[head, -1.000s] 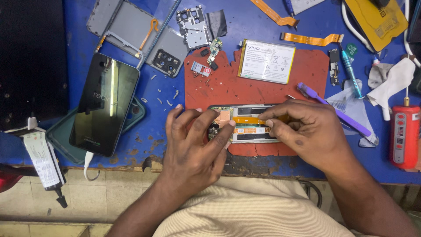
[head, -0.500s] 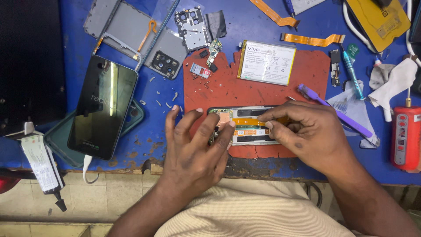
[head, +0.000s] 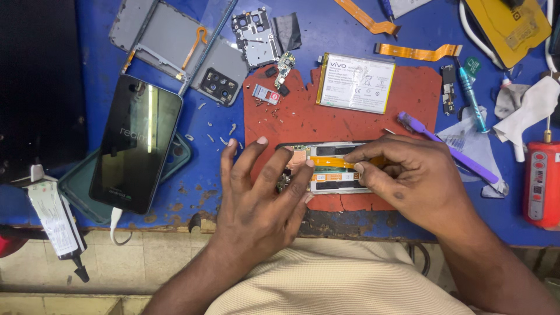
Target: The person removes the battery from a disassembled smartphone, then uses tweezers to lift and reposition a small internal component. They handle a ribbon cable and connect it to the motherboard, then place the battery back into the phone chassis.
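Nearest, the left hand (head: 262, 192) splays open, fingertips steadying the opened phone frame (head: 326, 169) on the red mat (head: 408, 99); the right hand (head: 408, 181) pinches its orange flex ribbon (head: 332, 162) — probably seating it, which needs light, aligned pressure; beyond lies a white battery (head: 356, 83).

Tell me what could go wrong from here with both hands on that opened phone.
The right hand pinches the orange flex ribbon over the opened phone; a hard tug could tear it. The left hand spreads its fingers over the exposed circuit board, so heavy pressure might damage parts. Loose screws lie on the blue table near the left fingertips and could be swept off.
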